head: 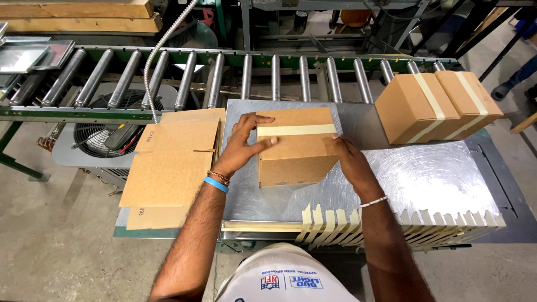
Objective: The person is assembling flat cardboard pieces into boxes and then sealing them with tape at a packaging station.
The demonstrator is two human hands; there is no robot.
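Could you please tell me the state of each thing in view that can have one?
Middle box: closed, tape strip across top, both hands on it.
Left hand: pressing the tape.
Right hand: flat against the box's side.
Two boxes: closed, taped.
Flat cartons: unfolded, stacked.
Tape strips: cut, hanging off table edge.

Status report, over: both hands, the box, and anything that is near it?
Left hand and right hand flat on the taped cardboard box. Box upright on metal table. Flat cartons lie left, sealed boxes right; tape strips along front edge.

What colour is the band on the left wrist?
Bright blue: the wristband sits beside a thin beaded bracelet, shown in the head view.
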